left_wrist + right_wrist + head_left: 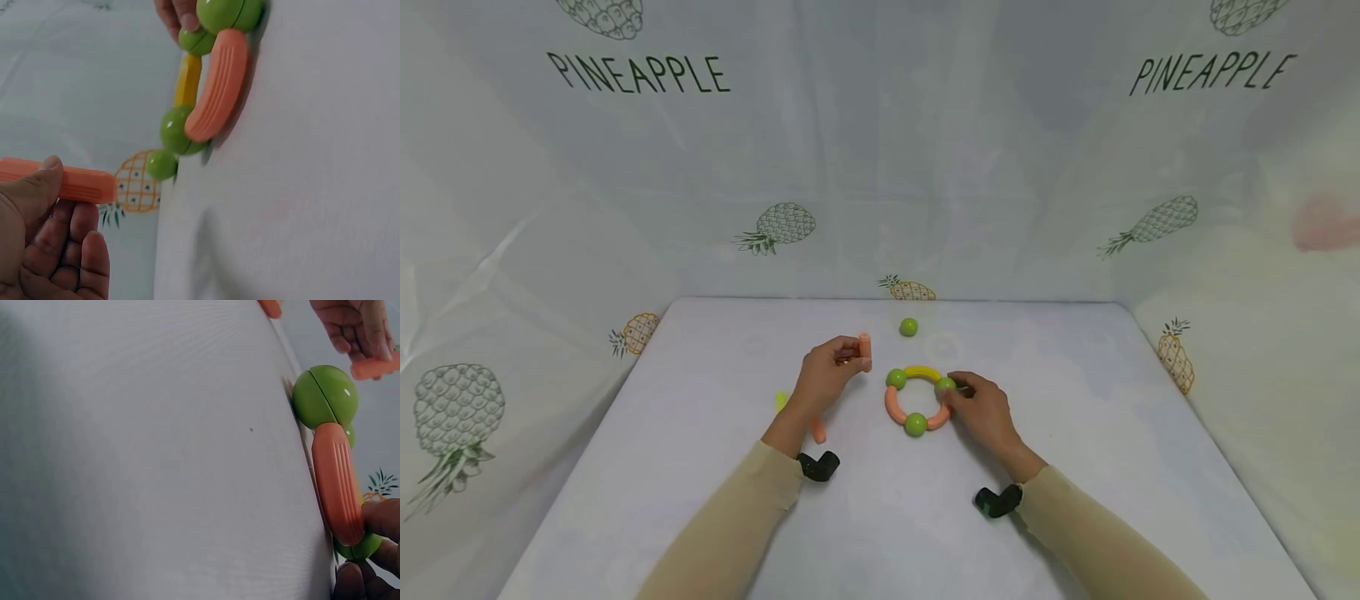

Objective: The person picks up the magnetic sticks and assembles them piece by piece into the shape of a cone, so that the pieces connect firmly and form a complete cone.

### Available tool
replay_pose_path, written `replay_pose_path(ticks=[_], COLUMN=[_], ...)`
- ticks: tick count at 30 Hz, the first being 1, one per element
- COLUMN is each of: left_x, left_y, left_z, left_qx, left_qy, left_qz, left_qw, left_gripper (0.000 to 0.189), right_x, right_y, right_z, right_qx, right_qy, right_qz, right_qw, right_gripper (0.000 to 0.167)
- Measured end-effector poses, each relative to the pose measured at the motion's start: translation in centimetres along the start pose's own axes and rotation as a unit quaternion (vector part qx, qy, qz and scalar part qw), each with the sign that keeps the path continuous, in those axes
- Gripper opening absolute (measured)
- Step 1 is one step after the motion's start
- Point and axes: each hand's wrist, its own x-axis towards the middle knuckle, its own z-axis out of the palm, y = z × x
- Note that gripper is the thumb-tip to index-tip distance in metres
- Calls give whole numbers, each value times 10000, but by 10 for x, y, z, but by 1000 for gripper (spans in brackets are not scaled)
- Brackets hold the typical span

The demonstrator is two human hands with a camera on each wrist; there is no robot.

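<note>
My left hand pinches an orange ribbed bar between thumb and fingers, raised above the table. In the left wrist view that bar points toward a ring. On the table the ring joins green balls, curved orange pieces and a curved yellow piece. My right hand grips the ring's right-hand green ball. The right wrist view shows those fingers around the ball, beside an orange curved piece.
A loose green ball lies behind the ring. Another orange piece and a yellow-green piece lie by my left wrist, partly hidden by it. A pineapple-printed white cloth rises behind the white table.
</note>
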Motion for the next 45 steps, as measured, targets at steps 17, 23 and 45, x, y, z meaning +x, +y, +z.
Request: replay_pose_path(ticks=[17, 23, 45], left_x=[12, 13, -7], left_y=[5, 4, -9], left_z=[46, 54, 61], left_qx=[313, 358, 705], left_qy=[-51, -64, -564], left_qz=[213, 177, 151], left_qw=[9993, 9992, 9958], left_gripper=[30, 31, 39], right_x=[-1, 0, -2], right_y=[-3, -2, 1], right_z=[0, -2, -10], right_qx=[-62, -94, -101], right_qy=[35, -52, -235], right_qz=[-17, 10, 117], right_qw=[10000, 9999, 9996], right_gripper=[41, 43, 37])
